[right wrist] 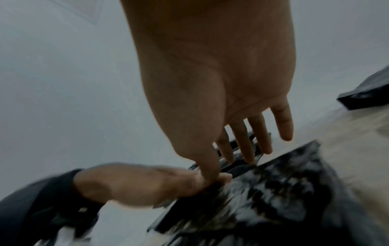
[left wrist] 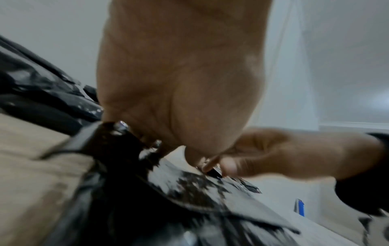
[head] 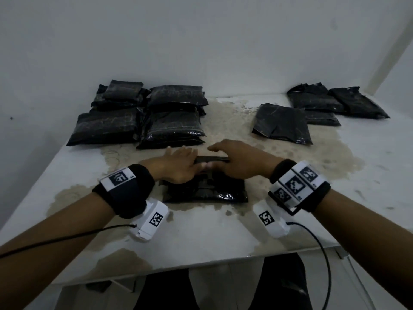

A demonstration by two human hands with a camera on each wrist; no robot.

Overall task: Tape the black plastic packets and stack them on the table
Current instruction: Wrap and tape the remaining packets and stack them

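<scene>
Both forearms reach forward over the near edge of the tabletop (head: 223,238), each wrist wrapped in a black band carrying white marker blocks. Between them lies a black plastic packet (head: 207,191), flat on the stained surface just in front of the person, its far edge folded up into a narrow flap (head: 212,159). On that flap the two hands meet. The left hand (head: 176,166) lies palm down on the packet's left part, its fingers (head: 178,152) extended past the fold; the left wrist view is too blurred to show whether they pinch the plastic. The right hand (head: 241,159) comes in from the right with its fingers (right wrist: 261,134) straight and slightly spread over the flap, the thumb (right wrist: 208,169) pressing down beside the left hand's thumb. Farther back on the left sits a stack of packets (head: 143,113) near the wall, and on the right a looser group of packets (head: 317,110), both well apart from the hands.
</scene>
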